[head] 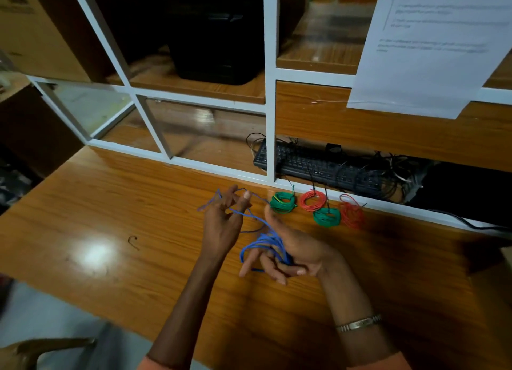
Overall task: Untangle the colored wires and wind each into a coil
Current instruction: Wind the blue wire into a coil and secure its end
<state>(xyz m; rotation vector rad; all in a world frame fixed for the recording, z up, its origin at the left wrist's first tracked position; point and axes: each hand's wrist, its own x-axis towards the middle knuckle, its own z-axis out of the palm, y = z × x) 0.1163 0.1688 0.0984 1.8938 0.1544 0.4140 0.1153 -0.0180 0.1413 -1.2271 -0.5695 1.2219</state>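
Both hands are up over the wooden table (116, 203), and the blue wire (259, 240) runs between them. The right hand (293, 252) has its palm turned up, and several loops of the blue wire lie gathered across it, passing between the curled fingers (273, 268) and the base of the thumb; the fingers bend round the bundle and grip it, while the thumb stands up free of it. From there one strand climbs away to the left hand (224, 225), which is raised with its fingers upright and curled; the strand passes over and between those fingertips (246, 195) and looks pinched there, with a loose loop sticking out to the left past the hand. Beyond the hands, near the white frame (270, 120), four wound coils sit on the table: a green coil (282, 202), a red coil (313, 200) just beside it, a second green coil (327, 216) in front, and a second red coil (352, 214) furthest right, looser than the rest. Behind the frame lies a black keyboard (318, 166).
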